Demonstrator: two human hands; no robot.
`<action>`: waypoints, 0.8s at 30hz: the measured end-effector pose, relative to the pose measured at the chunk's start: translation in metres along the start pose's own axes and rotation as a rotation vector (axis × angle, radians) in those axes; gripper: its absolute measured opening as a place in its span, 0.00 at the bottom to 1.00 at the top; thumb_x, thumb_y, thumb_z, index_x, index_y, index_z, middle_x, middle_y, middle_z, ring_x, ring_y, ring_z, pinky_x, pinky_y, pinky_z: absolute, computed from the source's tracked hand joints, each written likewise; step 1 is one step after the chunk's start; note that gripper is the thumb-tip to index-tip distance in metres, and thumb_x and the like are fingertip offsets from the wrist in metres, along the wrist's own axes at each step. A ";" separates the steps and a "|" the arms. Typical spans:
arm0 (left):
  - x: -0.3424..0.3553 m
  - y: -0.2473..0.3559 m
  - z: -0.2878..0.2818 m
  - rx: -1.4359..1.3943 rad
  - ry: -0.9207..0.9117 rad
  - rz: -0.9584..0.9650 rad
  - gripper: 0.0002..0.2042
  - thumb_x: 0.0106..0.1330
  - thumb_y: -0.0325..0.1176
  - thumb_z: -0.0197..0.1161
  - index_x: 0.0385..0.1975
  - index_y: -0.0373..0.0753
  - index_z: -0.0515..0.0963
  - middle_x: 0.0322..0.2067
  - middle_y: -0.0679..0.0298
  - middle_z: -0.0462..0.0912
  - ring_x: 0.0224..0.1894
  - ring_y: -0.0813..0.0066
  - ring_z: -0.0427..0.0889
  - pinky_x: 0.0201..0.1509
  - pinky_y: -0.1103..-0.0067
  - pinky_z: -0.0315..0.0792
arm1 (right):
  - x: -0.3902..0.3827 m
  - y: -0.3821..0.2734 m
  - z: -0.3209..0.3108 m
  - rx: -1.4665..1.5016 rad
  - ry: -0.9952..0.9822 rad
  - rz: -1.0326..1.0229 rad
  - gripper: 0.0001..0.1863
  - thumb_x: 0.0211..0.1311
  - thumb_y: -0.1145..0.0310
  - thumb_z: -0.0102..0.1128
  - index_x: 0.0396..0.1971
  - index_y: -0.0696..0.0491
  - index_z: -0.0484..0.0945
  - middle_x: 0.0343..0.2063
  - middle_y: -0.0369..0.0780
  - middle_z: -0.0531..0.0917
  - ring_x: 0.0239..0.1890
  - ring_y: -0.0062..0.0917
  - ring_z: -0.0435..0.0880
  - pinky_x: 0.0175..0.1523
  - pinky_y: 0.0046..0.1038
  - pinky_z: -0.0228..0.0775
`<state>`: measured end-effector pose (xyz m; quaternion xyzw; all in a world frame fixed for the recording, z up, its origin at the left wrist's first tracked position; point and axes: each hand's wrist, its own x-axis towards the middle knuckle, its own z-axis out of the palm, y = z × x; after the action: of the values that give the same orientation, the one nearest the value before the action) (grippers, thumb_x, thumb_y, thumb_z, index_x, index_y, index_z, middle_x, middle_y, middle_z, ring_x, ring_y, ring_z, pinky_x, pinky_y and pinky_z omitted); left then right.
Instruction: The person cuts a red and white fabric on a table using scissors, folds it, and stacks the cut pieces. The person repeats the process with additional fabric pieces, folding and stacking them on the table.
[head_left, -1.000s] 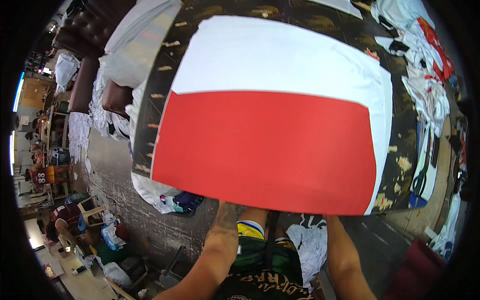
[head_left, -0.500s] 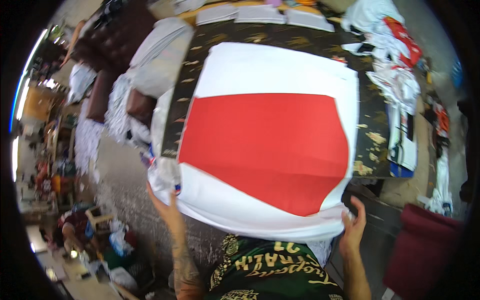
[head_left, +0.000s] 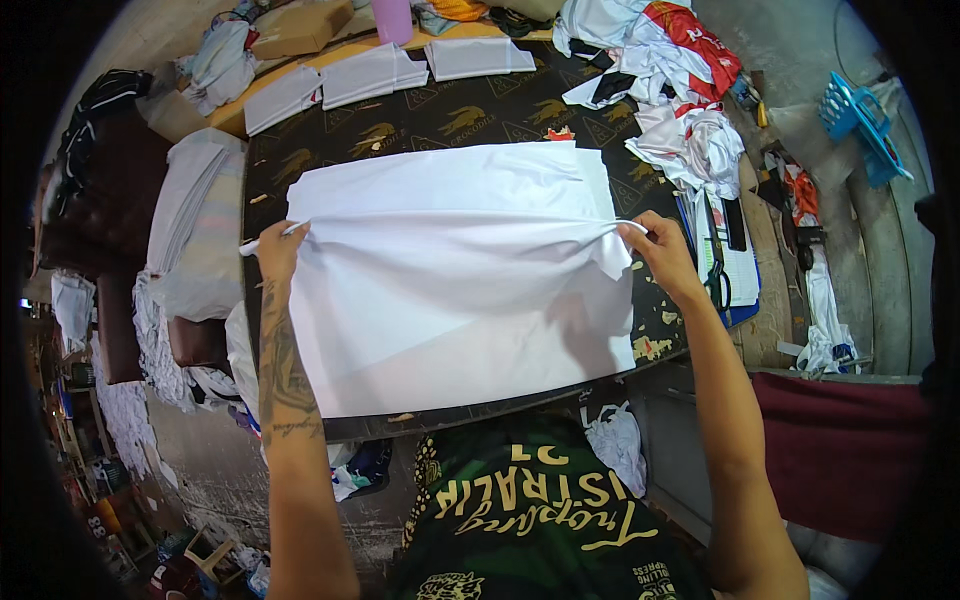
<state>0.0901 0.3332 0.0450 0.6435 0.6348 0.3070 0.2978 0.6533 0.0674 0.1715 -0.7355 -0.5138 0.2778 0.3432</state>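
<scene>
Right of stacked white fabric (head_left: pixel 185 200), pinching left side of white cloth (head_left: pixel 450 300) tight in left hand (head_left: pixel 277 252). Holding cloth spread over black table (head_left: pixel 405 135), mid-view, creased between both grips. Pinching its right side between thumb and fingers of right hand (head_left: pixel 665 250), left of maroon fabric (head_left: pixel 830 450).

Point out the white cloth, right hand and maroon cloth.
White cloth (head_left: pixel 462 290), head view: middle of its surface.
Right hand (head_left: pixel 664 252), head view: back of hand.
Maroon cloth (head_left: pixel 838 452), head view: near its middle.
</scene>
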 end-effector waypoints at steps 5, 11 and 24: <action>0.060 -0.014 0.053 0.206 0.036 -0.007 0.17 0.68 0.44 0.76 0.39 0.33 0.89 0.26 0.61 0.87 0.29 0.71 0.83 0.37 0.70 0.75 | 0.062 0.047 0.036 -0.005 0.091 0.195 0.20 0.71 0.58 0.72 0.26 0.59 0.82 0.19 0.31 0.73 0.24 0.15 0.66 0.31 0.27 0.58; 0.103 -0.009 0.070 0.268 0.008 -0.085 0.21 0.63 0.51 0.78 0.44 0.38 0.91 0.33 0.50 0.92 0.41 0.51 0.92 0.48 0.64 0.81 | 0.133 0.078 0.066 -0.156 0.202 0.233 0.23 0.69 0.51 0.73 0.30 0.59 0.83 0.20 0.40 0.79 0.24 0.26 0.74 0.34 0.35 0.67; 0.113 0.034 0.095 0.280 0.041 -0.003 0.24 0.67 0.46 0.76 0.59 0.42 0.82 0.25 0.61 0.86 0.31 0.63 0.86 0.41 0.66 0.77 | 0.162 0.093 0.074 -0.356 0.346 0.057 0.19 0.67 0.54 0.76 0.35 0.57 0.86 0.28 0.41 0.81 0.29 0.29 0.78 0.41 0.34 0.73</action>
<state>0.1858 0.4467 0.0134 0.6715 0.6782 0.2281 0.1924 0.7011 0.2150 0.0441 -0.8352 -0.4673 0.0626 0.2830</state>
